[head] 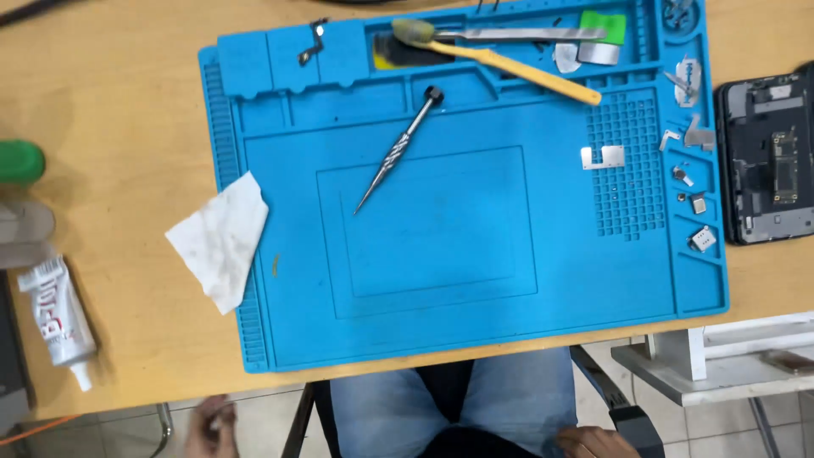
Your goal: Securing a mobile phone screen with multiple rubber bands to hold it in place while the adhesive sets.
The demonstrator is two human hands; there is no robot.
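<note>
Both hands are below the table's near edge, away from the work. My left hand hangs low at the bottom left, blurred, fingers curled; whether it holds anything I cannot tell. Only the top of my right hand shows at the bottom edge, by my thigh in blue jeans. On the wooden table lies a blue silicone repair mat. A slim metal screwdriver lies slanted on its upper middle. A crumpled white tissue overlaps the mat's left edge.
In the mat's top trays lie a yellow-handled brush, metal tweezers and a green piece. A small metal plate and tiny parts sit at right. An opened phone lies beside the mat; a white glue tube lies left.
</note>
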